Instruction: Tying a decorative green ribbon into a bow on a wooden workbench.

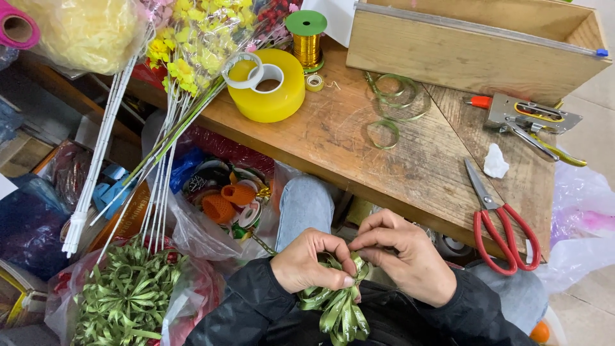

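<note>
Worn plank workbench (359, 138) ended at a bare edge just above both hands. Left hand (312, 261) and right hand (402, 256) pinched a glossy green looped ribbon bow (338, 306) below that edge. Red-handled scissors (501, 221) overhung the edge, right of the hands.

Our left hand (311, 259) and right hand (403, 256) pinch a green ribbon bow (336, 307) together, just below the near edge of the wooden tabletop (339, 138). On that tabletop, red-handled scissors (503, 224) lie at its right end, a yellow tape roll (269, 86) sits toward its left, and a staple gun (528, 122) rests beyond the scissors.
</note>
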